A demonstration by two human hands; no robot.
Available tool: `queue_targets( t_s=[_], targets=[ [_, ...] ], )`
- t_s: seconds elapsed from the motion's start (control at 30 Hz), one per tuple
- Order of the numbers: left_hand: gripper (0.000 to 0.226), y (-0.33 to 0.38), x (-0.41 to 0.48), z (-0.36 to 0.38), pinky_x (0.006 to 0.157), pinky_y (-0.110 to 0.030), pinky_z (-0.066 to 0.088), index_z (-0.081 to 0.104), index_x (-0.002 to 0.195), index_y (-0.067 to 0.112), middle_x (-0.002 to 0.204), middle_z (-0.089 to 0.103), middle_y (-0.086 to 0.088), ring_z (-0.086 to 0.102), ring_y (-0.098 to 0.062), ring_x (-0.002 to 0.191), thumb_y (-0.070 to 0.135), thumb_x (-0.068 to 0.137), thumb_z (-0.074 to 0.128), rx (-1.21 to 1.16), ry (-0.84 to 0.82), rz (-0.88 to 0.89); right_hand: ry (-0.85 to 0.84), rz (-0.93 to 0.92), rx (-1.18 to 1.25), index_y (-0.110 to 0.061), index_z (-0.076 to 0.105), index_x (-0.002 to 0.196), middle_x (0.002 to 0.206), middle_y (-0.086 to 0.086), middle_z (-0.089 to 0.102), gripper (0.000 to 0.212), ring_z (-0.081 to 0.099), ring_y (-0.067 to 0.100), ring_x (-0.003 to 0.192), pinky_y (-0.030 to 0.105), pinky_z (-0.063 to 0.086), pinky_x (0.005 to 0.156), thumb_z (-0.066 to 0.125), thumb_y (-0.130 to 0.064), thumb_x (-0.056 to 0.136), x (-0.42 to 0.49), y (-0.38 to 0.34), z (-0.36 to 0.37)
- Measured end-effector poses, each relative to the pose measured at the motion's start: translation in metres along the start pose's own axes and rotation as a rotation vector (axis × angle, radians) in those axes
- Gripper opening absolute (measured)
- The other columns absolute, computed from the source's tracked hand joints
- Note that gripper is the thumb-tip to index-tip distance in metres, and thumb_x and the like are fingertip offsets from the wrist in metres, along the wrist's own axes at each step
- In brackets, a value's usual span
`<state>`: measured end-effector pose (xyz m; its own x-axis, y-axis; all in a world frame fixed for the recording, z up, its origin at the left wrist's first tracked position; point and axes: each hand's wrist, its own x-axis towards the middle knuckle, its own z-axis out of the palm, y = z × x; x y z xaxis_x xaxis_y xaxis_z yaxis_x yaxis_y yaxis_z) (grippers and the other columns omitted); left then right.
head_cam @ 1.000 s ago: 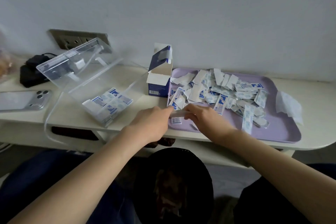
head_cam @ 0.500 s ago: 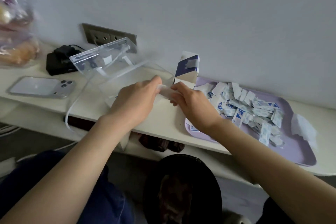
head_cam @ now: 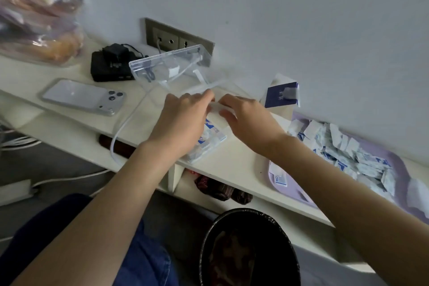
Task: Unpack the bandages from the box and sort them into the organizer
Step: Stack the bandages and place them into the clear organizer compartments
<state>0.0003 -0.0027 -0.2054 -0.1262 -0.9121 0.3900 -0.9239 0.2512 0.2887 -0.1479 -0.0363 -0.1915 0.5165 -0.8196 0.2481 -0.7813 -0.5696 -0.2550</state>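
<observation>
Bandages (head_cam: pixel 216 109) lie crosswise, pinched at each end by left hand (head_cam: pixel 183 121) and right hand (head_cam: pixel 251 122), directly over the organizer (head_cam: pixel 162 69).

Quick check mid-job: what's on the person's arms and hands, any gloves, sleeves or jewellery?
The left hand and right hand are bare, with no gloves, and no ring shows on the fingers, though the view is slightly blurred. Both forearms are bare to the frame edge: no sleeves, watch or bracelet in view. Below them, blue denim trousers cover the lap.
</observation>
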Motion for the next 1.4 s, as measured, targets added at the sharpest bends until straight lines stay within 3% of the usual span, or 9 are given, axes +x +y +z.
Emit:
queue_targets(
  t_s=[0.23, 0.33, 0.5, 0.63, 0.73, 0.87, 1.0, 1.23, 1.4],
  targets=[
    [0.036, -0.031, -0.008, 0.008, 0.096, -0.041, 0.03, 0.035, 0.131, 0.018, 0.127, 0.041, -0.004, 0.036, -0.024, 0.117, 0.034, 0.1, 0.037, 0.193, -0.249, -0.185, -0.176, 0.232, -0.114, -0.009, 0.058, 0.108, 0.096, 0.018, 0.062, 0.019, 0.054, 0.033, 0.078, 0.033, 0.042, 0.065, 0.045, -0.015, 0.095, 0.047, 0.02, 0.011],
    [0.04, -0.037, -0.012, 0.007, 0.095, -0.034, 0.031, 0.035, 0.135, 0.018, 0.134, 0.035, -0.005, 0.033, -0.024, 0.12, 0.035, 0.1, 0.037, 0.172, -0.265, -0.139, -0.287, 0.357, -0.17, -0.004, 0.057, 0.108, 0.1, 0.018, 0.06, 0.022, 0.048, 0.028, 0.076, 0.029, 0.037, 0.065, 0.044, -0.011, 0.092, 0.064, 0.029, 0.019],
    [0.042, -0.04, -0.013, 0.002, 0.094, -0.031, 0.035, 0.035, 0.136, 0.018, 0.137, 0.031, -0.008, 0.031, -0.023, 0.123, 0.037, 0.099, 0.037, 0.099, -0.276, -0.146, -0.536, 0.475, -0.217, 0.003, 0.056, 0.113, 0.11, 0.017, 0.059, 0.03, 0.053, 0.028, 0.089, 0.034, 0.046, 0.078, 0.043, -0.009, 0.09, 0.082, 0.03, 0.033],
    [0.037, -0.044, -0.013, 0.002, 0.094, -0.031, 0.035, 0.039, 0.134, 0.018, 0.138, 0.033, -0.006, 0.031, -0.022, 0.124, 0.034, 0.1, 0.037, 0.1, -0.278, -0.132, -0.645, 0.557, -0.176, -0.001, 0.057, 0.105, 0.076, 0.009, 0.056, 0.021, 0.059, 0.022, 0.066, 0.027, 0.047, 0.059, 0.044, -0.01, 0.091, 0.088, 0.024, 0.042],
    [0.035, -0.045, -0.012, 0.002, 0.093, -0.032, 0.035, 0.04, 0.133, 0.018, 0.139, 0.032, -0.006, 0.03, -0.023, 0.124, 0.032, 0.1, 0.037, 0.102, -0.281, -0.139, -0.726, 0.595, -0.099, 0.005, 0.054, 0.114, 0.084, 0.011, 0.057, 0.027, 0.065, 0.027, 0.089, 0.033, 0.054, 0.081, 0.043, -0.01, 0.095, 0.091, 0.021, 0.046],
    [0.035, -0.043, -0.012, 0.004, 0.093, -0.033, 0.035, 0.04, 0.133, 0.02, 0.139, 0.031, -0.005, 0.03, -0.023, 0.125, 0.033, 0.101, 0.035, 0.137, -0.287, -0.148, -0.743, 0.579, -0.08, 0.004, 0.054, 0.113, 0.091, 0.012, 0.057, 0.025, 0.064, 0.028, 0.097, 0.038, 0.052, 0.092, 0.044, -0.013, 0.097, 0.093, 0.023, 0.048],
    [0.034, -0.041, -0.013, 0.004, 0.091, -0.034, 0.034, 0.04, 0.132, 0.021, 0.14, 0.03, -0.004, 0.029, -0.022, 0.125, 0.033, 0.101, 0.034, 0.166, -0.293, -0.16, -0.7, 0.552, -0.115, -0.005, 0.05, 0.075, 0.068, 0.008, 0.056, 0.028, 0.057, 0.017, 0.058, 0.028, 0.053, 0.066, 0.05, -0.023, 0.096, 0.094, 0.027, 0.052],
    [0.032, -0.04, -0.012, 0.003, 0.092, -0.037, 0.033, 0.04, 0.132, 0.021, 0.139, 0.03, -0.004, 0.029, -0.022, 0.125, 0.031, 0.102, 0.034, 0.183, -0.298, -0.168, -0.674, 0.565, -0.05, 0.0, 0.056, 0.092, 0.072, 0.007, 0.056, 0.024, 0.058, 0.017, 0.061, 0.026, 0.053, 0.064, 0.045, -0.02, 0.097, 0.094, 0.026, 0.053],
    [0.031, -0.038, -0.012, 0.004, 0.098, -0.043, 0.03, 0.04, 0.132, 0.022, 0.139, 0.03, -0.004, 0.028, -0.023, 0.126, 0.028, 0.102, 0.035, 0.211, -0.308, -0.168, -0.634, 0.541, -0.124, -0.007, 0.046, 0.069, 0.061, 0.005, 0.054, 0.033, 0.055, 0.013, 0.044, 0.021, 0.047, 0.049, 0.047, -0.024, 0.097, 0.092, 0.026, 0.054]
  ],
)
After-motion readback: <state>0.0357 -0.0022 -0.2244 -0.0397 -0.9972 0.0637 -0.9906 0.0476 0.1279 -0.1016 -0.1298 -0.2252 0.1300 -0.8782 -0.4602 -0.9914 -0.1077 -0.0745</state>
